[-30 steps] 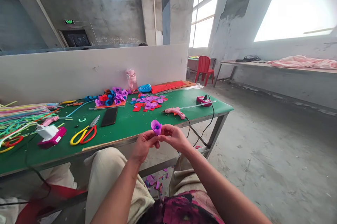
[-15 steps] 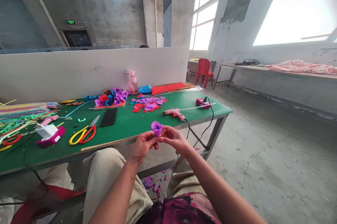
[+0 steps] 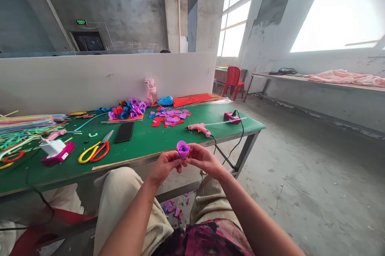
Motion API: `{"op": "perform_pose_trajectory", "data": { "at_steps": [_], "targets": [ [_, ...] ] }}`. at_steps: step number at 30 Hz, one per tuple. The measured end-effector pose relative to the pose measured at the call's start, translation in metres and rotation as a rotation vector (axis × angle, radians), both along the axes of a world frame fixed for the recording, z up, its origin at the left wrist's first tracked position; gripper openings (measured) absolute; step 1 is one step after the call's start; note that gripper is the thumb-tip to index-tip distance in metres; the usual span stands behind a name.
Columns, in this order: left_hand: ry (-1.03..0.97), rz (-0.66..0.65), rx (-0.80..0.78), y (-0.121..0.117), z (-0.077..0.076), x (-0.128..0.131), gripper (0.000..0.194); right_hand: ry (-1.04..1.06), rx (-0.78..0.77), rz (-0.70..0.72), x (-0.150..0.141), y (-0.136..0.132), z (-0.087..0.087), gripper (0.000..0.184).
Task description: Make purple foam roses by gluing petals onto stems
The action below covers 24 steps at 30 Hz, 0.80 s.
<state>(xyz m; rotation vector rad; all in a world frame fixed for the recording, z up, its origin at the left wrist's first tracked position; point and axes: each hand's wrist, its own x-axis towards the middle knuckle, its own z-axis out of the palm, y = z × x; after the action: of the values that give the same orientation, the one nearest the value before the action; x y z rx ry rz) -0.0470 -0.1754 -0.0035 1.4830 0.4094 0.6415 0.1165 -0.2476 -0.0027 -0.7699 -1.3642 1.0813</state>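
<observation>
A small purple felt flower (image 3: 182, 148) with a blue centre is pinched between my two hands in front of the green table's edge. My left hand (image 3: 164, 166) grips its base from the left with closed fingers. My right hand (image 3: 204, 159) presses the petals from the right, fingers also closed. A pink glue gun (image 3: 200, 128) lies on the green table (image 3: 141, 144) just beyond my hands, with a clear glue stick behind it.
On the table are yellow and red scissors (image 3: 96, 150), a black phone (image 3: 124, 132), cut purple and red felt pieces (image 3: 170, 117), finished flowers (image 3: 128, 110), pipe cleaners (image 3: 24, 128), a pink bottle (image 3: 151, 91) and a power strip (image 3: 232, 117). Scraps litter the floor below.
My hands and the flower have shifted slightly right and lower; the flower has turned a little between my fingers.
</observation>
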Motion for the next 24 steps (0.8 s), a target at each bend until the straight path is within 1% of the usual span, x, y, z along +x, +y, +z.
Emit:
{"op": "perform_pose_trajectory", "data": {
  "at_steps": [2,4,7,12,14,18,21,24],
  "targets": [
    [-0.004,-0.005,-0.041,0.0,-0.002,0.001,0.023,0.023,-0.03,-0.006,0.003,-0.002,-0.002,0.041],
    [0.011,-0.02,-0.058,0.0,-0.004,0.002,0.024,-0.03,-0.062,-0.028,0.004,-0.004,-0.004,0.042],
    [0.028,-0.066,-0.072,-0.001,-0.007,0.004,0.024,-0.085,-0.081,-0.021,0.003,-0.005,-0.006,0.041],
    [0.002,-0.118,-0.164,-0.002,-0.013,0.008,0.022,0.035,-0.104,0.073,0.003,-0.006,-0.008,0.037],
    [-0.001,-0.138,-0.207,-0.004,-0.014,0.01,0.022,0.053,-0.13,0.098,0.005,-0.007,-0.008,0.037],
    [0.005,-0.171,-0.279,-0.008,-0.015,0.014,0.024,0.083,-0.184,0.112,0.01,-0.008,-0.01,0.036],
    [0.023,-0.175,-0.296,-0.011,-0.017,0.019,0.025,0.15,-0.201,0.123,0.012,-0.009,-0.013,0.034],
    [0.029,-0.14,-0.283,-0.014,-0.019,0.025,0.024,0.187,-0.186,0.062,0.012,-0.01,-0.016,0.032]
  ]
}}
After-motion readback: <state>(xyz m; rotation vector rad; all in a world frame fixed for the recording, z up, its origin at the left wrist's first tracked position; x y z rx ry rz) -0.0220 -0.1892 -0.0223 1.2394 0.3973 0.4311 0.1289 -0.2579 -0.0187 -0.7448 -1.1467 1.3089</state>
